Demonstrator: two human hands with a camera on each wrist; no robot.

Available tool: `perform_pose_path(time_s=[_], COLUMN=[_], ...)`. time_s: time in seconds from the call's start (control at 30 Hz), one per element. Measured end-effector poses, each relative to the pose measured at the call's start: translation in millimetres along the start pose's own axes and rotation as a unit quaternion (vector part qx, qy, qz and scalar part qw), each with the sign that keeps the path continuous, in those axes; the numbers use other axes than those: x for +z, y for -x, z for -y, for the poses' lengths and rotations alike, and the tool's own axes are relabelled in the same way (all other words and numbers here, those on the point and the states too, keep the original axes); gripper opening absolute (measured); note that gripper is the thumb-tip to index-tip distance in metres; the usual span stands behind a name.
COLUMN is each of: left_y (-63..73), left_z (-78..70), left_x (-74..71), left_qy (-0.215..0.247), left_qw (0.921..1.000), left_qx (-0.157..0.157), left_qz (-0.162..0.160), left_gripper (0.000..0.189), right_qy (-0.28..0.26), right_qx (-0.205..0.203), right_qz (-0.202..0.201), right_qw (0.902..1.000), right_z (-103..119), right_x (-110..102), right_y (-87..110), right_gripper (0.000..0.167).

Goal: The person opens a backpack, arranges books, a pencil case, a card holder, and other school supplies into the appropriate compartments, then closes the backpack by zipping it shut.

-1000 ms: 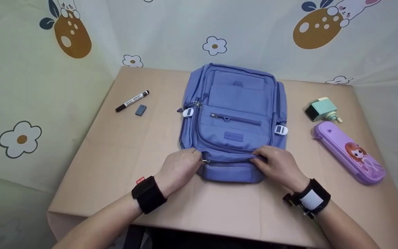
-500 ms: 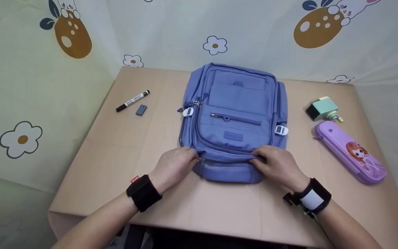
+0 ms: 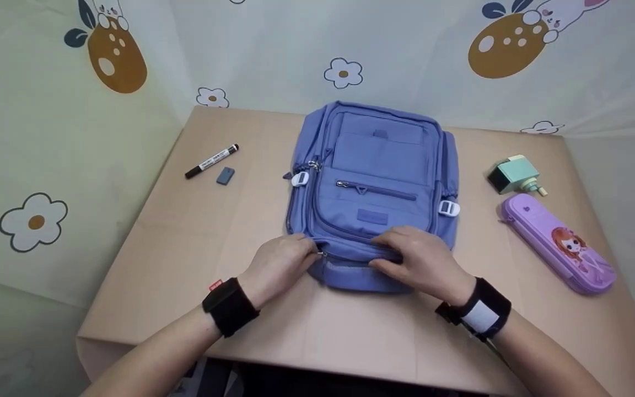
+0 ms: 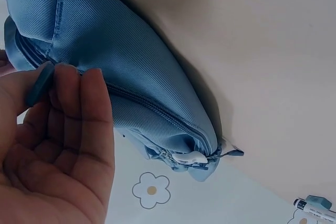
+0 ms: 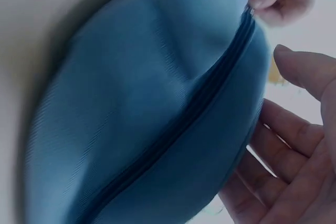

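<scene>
A blue backpack lies front side up on the table. My left hand is at its lower left corner, pinching a dark blue zipper pull between thumb and fingers. The lower pocket's zipper runs across the bag's near end, and its track shows as a dark line. My right hand is at the right part of that pocket. In the right wrist view its fingers lie loosely extended along the fabric, with the thumb standing apart.
A black-and-white marker and a small grey-blue block lie left of the bag. On the right are a mint-green boxy object and a purple pencil case. Patterned curtains hang behind the table.
My left hand has shifted slightly left with the zipper pull. My right hand has let go of the pocket's right end and moved left along it, its thumb and fingers now spread.
</scene>
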State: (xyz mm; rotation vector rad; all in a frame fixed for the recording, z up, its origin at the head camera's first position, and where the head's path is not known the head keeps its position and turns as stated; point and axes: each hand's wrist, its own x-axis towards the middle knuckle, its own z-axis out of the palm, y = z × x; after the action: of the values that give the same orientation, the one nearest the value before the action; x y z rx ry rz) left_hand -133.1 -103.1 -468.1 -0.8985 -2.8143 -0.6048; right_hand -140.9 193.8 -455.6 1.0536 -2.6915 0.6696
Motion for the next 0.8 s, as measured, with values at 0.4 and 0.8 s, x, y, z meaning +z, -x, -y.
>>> perform_pose_path(time_s=[0.4,0.8], left_y=[-0.1,-0.1], left_z=[-2.0,2.3], left_x=[1.5,2.0], left_qy=[-0.005,-0.012], left_qw=[0.9998,0.9995], left_qx=[0.006,0.006], left_qz=[-0.018,-0.028], left_gripper=[0.009,0.009], right_qy=[0.055,0.071], right_qx=[-0.011,-0.010], right_qz=[-0.003,-0.032], right_qw=[0.9984,0.9969], right_z=[28.4,21.4], right_x=[21.1,27.7], right_y=[-21.3,-25.1], right_gripper=[0.027,0.007])
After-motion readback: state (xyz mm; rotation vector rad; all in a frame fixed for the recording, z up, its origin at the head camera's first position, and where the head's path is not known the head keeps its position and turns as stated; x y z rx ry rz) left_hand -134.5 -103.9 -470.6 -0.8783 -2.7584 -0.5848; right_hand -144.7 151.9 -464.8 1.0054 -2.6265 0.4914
